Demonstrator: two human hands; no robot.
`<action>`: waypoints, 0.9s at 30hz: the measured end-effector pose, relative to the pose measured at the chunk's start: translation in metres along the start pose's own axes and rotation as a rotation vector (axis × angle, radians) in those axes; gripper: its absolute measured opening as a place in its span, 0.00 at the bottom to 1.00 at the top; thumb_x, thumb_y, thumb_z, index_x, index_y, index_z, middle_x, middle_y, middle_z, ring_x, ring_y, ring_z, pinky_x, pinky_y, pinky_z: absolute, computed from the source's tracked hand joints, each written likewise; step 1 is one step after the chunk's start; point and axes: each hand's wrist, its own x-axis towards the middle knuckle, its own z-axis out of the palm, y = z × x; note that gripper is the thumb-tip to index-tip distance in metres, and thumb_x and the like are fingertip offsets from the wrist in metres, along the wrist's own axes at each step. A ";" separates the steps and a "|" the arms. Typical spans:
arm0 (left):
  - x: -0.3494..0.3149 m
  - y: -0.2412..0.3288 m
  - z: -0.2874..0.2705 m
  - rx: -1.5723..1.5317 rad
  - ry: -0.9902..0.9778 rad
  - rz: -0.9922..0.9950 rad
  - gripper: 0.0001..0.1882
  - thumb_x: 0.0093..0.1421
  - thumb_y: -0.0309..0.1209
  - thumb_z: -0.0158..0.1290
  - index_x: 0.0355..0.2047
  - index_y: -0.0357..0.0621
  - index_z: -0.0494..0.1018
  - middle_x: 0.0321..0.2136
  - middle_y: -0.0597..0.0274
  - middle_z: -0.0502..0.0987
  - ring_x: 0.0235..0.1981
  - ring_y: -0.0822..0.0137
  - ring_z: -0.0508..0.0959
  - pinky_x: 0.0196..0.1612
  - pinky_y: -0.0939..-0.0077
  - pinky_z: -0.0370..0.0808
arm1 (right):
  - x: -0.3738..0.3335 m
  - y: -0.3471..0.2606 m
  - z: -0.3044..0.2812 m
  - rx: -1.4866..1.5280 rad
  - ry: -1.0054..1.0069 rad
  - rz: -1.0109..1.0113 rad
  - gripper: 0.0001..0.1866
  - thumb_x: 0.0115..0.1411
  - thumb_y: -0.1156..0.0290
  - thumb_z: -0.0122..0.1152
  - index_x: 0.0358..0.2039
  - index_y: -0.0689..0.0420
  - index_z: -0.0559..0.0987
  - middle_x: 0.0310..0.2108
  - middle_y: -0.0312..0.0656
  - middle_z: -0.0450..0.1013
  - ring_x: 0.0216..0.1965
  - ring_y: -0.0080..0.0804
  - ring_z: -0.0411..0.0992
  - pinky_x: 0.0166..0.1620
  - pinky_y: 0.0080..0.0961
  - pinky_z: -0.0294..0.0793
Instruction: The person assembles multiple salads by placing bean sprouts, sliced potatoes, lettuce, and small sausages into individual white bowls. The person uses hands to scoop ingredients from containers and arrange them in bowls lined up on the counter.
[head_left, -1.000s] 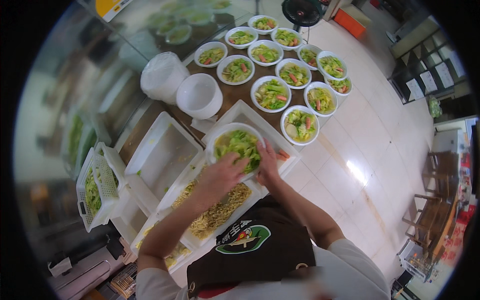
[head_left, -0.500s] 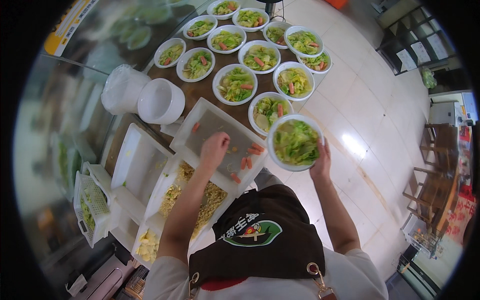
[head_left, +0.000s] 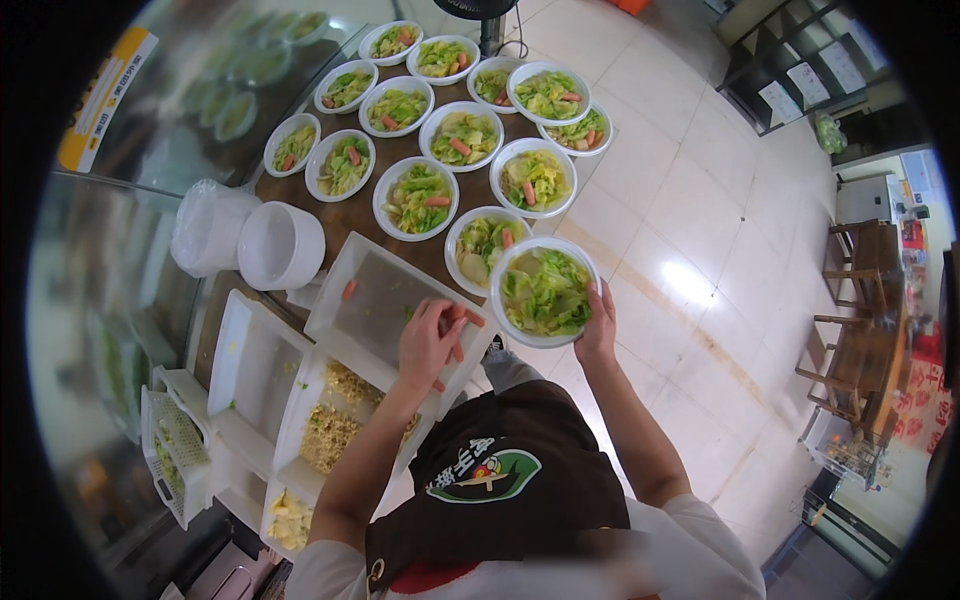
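My right hand (head_left: 598,325) grips the right rim of a white bowl (head_left: 548,334) heaped with chopped green lettuce; no sausage shows on top. My left hand (head_left: 428,338) reaches into a white tray (head_left: 350,300) with its fingers curled together at a pink sausage piece (head_left: 474,317). More sausage pieces (head_left: 457,352) lie beside and partly under that hand, and a single piece (head_left: 349,289) sits at the tray's left side. Just beyond the held bowl stands another filled bowl (head_left: 487,248), partly overlapped by it.
Several filled bowls (head_left: 418,198) of lettuce topped with sausage cover the brown table. Stacked empty bowls (head_left: 281,246) stand at left, near a white bin (head_left: 255,355), noodles (head_left: 330,430), pale yellow slices (head_left: 290,520) and a white basket (head_left: 175,450). Wooden chairs (head_left: 860,260) stand far right.
My left hand has moved right across the tray to the sausage pieces, its fingers now among them. My right hand still holds the lettuce bowl. The whole view has shifted.
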 end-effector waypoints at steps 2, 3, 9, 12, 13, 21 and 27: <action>0.010 0.037 -0.005 -0.224 -0.063 -0.002 0.11 0.52 0.27 0.55 0.36 0.41 0.69 0.35 0.57 0.72 0.28 0.57 0.76 0.29 0.68 0.72 | 0.003 0.007 0.015 -0.017 -0.079 0.048 0.17 0.61 0.67 0.50 0.50 0.58 0.68 0.44 0.38 0.69 0.45 0.28 0.68 0.47 0.24 0.68; 0.016 0.047 0.001 -0.181 -0.044 0.076 0.12 0.52 0.27 0.55 0.38 0.41 0.69 0.35 0.56 0.72 0.29 0.56 0.76 0.29 0.67 0.72 | 0.004 0.013 0.022 -0.002 -0.097 0.072 0.17 0.62 0.67 0.49 0.50 0.58 0.68 0.44 0.39 0.69 0.45 0.28 0.68 0.48 0.25 0.68; 0.025 0.073 0.000 0.056 0.116 0.276 0.17 0.53 0.26 0.54 0.44 0.43 0.67 0.33 0.57 0.70 0.26 0.65 0.74 0.30 0.72 0.72 | 0.012 0.016 0.069 0.000 -0.230 0.105 0.16 0.63 0.69 0.44 0.50 0.58 0.67 0.43 0.42 0.69 0.44 0.30 0.69 0.48 0.27 0.69; -0.002 0.053 -0.044 -0.083 0.115 0.147 0.18 0.53 0.22 0.53 0.45 0.43 0.68 0.31 0.62 0.69 0.25 0.70 0.72 0.28 0.79 0.70 | 0.042 0.018 0.097 -0.032 -0.284 0.061 0.16 0.63 0.68 0.43 0.50 0.58 0.66 0.43 0.43 0.69 0.44 0.33 0.69 0.47 0.30 0.70; -0.011 0.036 -0.055 -0.039 0.179 0.177 0.18 0.53 0.21 0.52 0.45 0.43 0.68 0.30 0.63 0.69 0.25 0.71 0.71 0.28 0.81 0.70 | 0.061 0.021 0.108 -0.050 -0.314 0.021 0.16 0.63 0.68 0.43 0.50 0.58 0.66 0.44 0.43 0.68 0.45 0.34 0.69 0.47 0.31 0.70; -0.176 -0.069 -0.107 0.166 0.315 -0.430 0.10 0.56 0.24 0.49 0.40 0.38 0.70 0.30 0.55 0.70 0.29 0.64 0.73 0.31 0.73 0.70 | 0.210 0.050 0.284 0.019 -0.043 0.094 0.15 0.61 0.67 0.47 0.46 0.62 0.68 0.39 0.48 0.69 0.40 0.40 0.68 0.42 0.36 0.70; -0.263 -0.107 -0.081 0.305 0.339 -0.525 0.07 0.54 0.25 0.51 0.35 0.41 0.71 0.25 0.55 0.72 0.25 0.60 0.74 0.28 0.71 0.71 | 0.413 0.052 0.318 0.019 0.189 -0.488 0.13 0.58 0.76 0.46 0.44 0.65 0.68 0.39 0.49 0.69 0.36 0.35 0.67 0.42 0.30 0.66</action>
